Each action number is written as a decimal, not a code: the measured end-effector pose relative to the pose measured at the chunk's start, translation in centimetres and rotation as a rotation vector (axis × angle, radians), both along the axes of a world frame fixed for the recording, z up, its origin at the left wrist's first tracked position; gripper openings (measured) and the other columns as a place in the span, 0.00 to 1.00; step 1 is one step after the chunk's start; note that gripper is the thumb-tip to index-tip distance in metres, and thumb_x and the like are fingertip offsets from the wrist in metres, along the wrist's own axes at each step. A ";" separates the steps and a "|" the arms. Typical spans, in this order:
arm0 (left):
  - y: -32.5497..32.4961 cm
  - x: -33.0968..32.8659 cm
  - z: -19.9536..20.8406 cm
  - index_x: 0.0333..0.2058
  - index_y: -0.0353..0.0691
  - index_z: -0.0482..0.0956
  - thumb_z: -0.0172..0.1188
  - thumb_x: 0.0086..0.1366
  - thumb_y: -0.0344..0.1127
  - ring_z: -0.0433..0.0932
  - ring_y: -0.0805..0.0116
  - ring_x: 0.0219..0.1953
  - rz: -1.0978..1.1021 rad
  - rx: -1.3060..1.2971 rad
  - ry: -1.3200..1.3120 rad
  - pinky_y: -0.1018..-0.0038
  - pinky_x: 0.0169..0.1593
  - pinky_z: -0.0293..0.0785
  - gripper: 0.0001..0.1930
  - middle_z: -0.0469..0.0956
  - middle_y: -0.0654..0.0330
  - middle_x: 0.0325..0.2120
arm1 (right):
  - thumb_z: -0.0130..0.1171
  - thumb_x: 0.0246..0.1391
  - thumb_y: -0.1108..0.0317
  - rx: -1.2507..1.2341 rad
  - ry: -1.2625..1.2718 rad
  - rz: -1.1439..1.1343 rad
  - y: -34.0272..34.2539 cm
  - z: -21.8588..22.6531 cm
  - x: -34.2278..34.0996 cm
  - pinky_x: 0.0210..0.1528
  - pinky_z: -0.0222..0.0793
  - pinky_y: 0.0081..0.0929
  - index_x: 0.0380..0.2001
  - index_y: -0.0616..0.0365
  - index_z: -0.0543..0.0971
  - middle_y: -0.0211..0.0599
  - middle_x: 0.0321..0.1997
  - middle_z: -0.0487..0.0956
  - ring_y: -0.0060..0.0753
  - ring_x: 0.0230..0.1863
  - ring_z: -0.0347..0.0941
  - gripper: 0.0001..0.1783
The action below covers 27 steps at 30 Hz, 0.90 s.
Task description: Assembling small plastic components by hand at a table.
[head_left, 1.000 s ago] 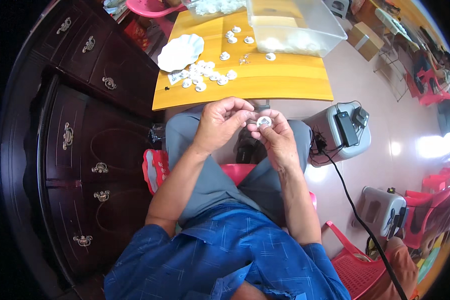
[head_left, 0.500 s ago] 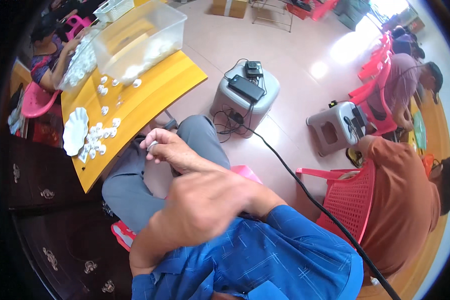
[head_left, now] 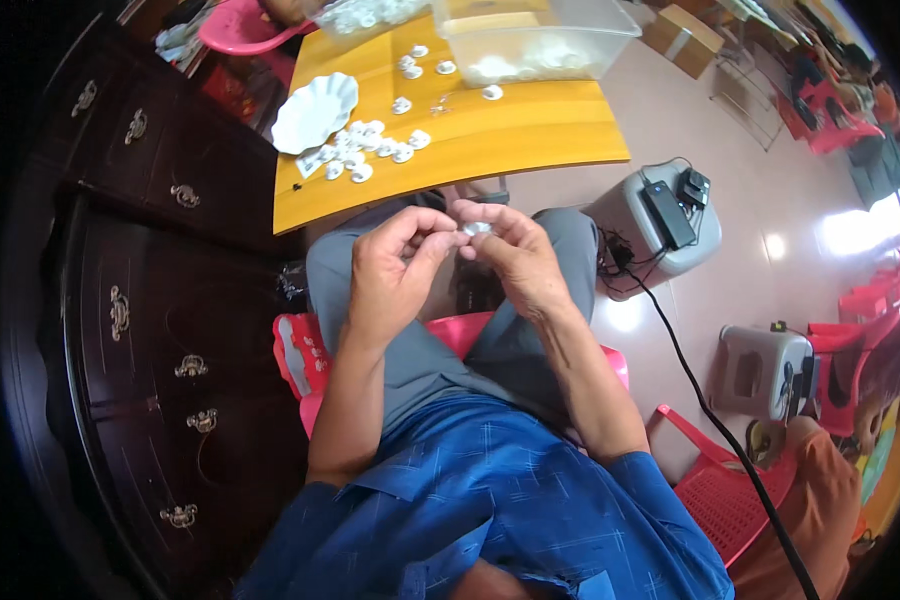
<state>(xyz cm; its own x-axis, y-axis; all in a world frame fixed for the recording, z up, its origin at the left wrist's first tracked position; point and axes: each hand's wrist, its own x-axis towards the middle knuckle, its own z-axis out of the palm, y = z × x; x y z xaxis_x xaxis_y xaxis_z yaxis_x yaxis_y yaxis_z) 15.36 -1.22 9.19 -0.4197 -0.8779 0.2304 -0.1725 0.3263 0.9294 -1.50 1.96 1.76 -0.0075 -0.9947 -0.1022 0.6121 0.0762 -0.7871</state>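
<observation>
Piece, white: gripped in right hand | left hand: pinched together beside it, contents unclear

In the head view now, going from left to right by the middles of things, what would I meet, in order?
Dark cabinet, white dish, left hand, white piece, right hand, upper grey stool, lower grey stool.

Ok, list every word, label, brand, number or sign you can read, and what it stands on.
None can be read.
Small card beside the scalloped white dish: marks too small to read.
Red item left of the lap: pale marks, too blurred to tell whether lettering.
</observation>
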 end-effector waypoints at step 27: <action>-1.7 -3.2 -2.0 0.36 0.32 0.80 0.63 0.63 0.21 0.81 0.67 0.33 0.074 -0.453 -0.087 0.74 0.39 0.79 0.03 0.83 0.56 0.32 | 0.55 0.70 0.63 -0.148 -0.015 -0.009 -0.5 -0.5 0.2 0.49 0.75 0.22 0.56 0.61 0.74 0.30 0.46 0.79 0.19 0.43 0.75 0.17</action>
<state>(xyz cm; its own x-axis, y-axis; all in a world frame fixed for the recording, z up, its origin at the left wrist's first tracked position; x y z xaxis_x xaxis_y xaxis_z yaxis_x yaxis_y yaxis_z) 12.16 -2.91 7.19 -0.3947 -0.7254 0.5639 -0.2813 0.6797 0.6774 -1.35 1.49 1.24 -0.0163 -0.9988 0.0455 0.6236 -0.0457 -0.7804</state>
